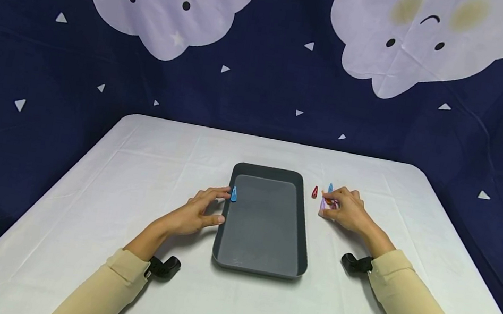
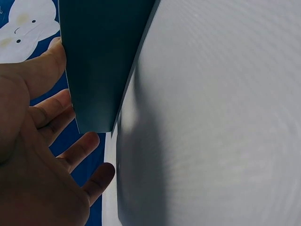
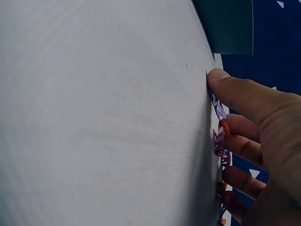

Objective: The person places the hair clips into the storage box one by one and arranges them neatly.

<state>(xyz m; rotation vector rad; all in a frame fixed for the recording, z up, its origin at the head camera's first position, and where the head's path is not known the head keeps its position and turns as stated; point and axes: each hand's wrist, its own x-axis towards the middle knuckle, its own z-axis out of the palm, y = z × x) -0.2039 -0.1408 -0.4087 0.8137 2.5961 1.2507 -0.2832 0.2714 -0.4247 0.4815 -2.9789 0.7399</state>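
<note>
My left hand (image 1: 197, 213) rests at the left side of a dark grey tray (image 1: 260, 265), fingers and thumb spread and fairly straight against its wall. A blue snap hair clip (image 1: 234, 194) sits at the tray's left rim, near those fingertips. To the right of the tray, my right hand (image 1: 345, 209) pinches a lilac hair clip (image 1: 322, 204) by its ends on the table, thumb at the near end and forefinger at the far one. Under and beside its other fingers lie more clips, with an orange clip (image 3: 222, 189) among them, partly hidden.
A red hair clip (image 1: 314, 192) lies between the tray and my right hand. Another blue clip (image 1: 331, 187) lies just beyond the fingers. The white-covered table (image 1: 173, 167) ends at a dark blue cloud-patterned cloth (image 1: 258, 109) behind it.
</note>
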